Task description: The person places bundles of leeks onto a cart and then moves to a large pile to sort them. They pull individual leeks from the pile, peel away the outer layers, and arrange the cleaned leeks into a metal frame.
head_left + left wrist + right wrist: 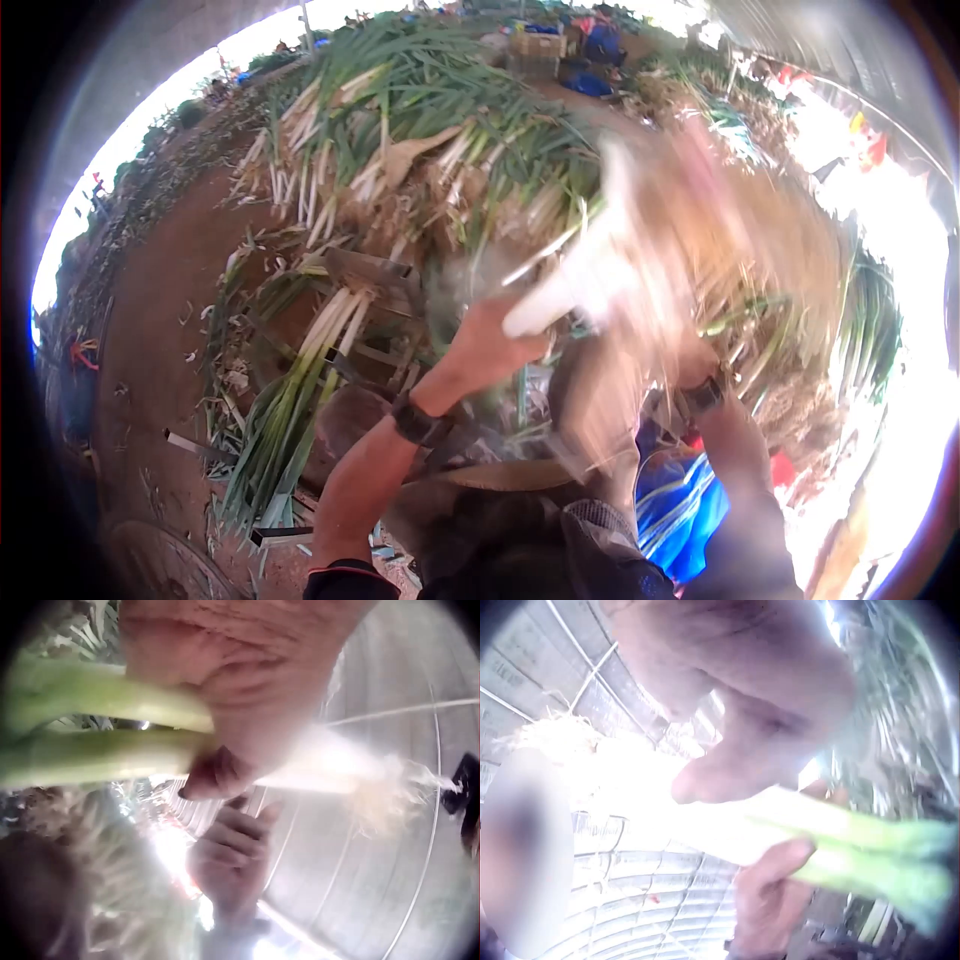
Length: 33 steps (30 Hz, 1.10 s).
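Leeks with bright white stems (590,285) and hairy roots are held up before the body, blurred in the head view. My left hand (490,345) grips them; in the left wrist view its thumb and palm (240,690) wrap the stalks where green (90,757) turns white. Roots (382,802) point the other way. My right hand (690,362) is blurred on the other side. In the right wrist view the right hand (742,697) overlaps the glaring white stems (697,821), fingers bent; whether it pinches anything is unclear. The left hand (772,892) grips below it.
A large leek heap (430,90) lies ahead, with a crate (537,55) behind. A smaller leek bundle (300,400) rests at the left near a wooden piece (375,280). Blue plastic (685,505) lies by the right forearm. More leeks (870,320) stand far right.
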Each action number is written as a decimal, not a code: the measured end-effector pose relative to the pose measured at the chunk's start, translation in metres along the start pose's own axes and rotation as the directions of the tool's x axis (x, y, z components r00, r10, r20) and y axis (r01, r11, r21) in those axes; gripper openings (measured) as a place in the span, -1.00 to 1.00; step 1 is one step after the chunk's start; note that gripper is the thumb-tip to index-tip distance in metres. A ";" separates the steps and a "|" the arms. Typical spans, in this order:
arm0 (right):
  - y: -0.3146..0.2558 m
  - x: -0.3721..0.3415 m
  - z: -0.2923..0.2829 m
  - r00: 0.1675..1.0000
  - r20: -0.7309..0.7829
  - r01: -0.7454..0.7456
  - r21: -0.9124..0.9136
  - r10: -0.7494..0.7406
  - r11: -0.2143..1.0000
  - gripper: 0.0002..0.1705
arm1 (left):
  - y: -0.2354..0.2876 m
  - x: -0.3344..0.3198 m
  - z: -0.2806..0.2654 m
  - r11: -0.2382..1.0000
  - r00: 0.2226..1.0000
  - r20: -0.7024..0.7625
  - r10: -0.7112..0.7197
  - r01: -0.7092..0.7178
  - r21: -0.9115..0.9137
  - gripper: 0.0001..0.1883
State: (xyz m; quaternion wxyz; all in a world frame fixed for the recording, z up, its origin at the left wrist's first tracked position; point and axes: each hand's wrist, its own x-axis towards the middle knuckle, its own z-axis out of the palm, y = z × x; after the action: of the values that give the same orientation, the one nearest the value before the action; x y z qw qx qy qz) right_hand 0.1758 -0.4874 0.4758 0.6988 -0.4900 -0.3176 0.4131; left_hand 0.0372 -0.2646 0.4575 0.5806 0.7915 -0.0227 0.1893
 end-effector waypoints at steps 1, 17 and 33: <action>-0.014 0.013 0.003 0.997 -0.046 0.059 0.036 -0.057 0.998 -0.39 | 0.009 0.009 -0.012 0.999 0.996 0.086 -0.031 0.034 -0.034 -0.57; -0.003 0.071 0.069 0.967 0.025 0.253 -0.253 -0.255 0.934 -0.52 | 0.009 -0.001 -0.024 0.899 0.951 0.281 -0.125 0.229 -0.374 -0.56; -0.061 0.074 0.063 0.658 -0.089 0.552 -0.619 -0.748 0.559 0.32 | -0.027 -0.022 0.038 0.976 0.955 -0.206 -0.215 0.217 -0.014 -0.75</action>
State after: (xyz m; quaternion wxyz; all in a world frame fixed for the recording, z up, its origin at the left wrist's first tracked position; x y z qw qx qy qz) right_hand 0.1723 -0.4059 0.5570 0.6770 -0.5739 -0.4540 -0.0795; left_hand 0.0338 -0.2953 0.4161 0.5936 0.7678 0.1251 0.2062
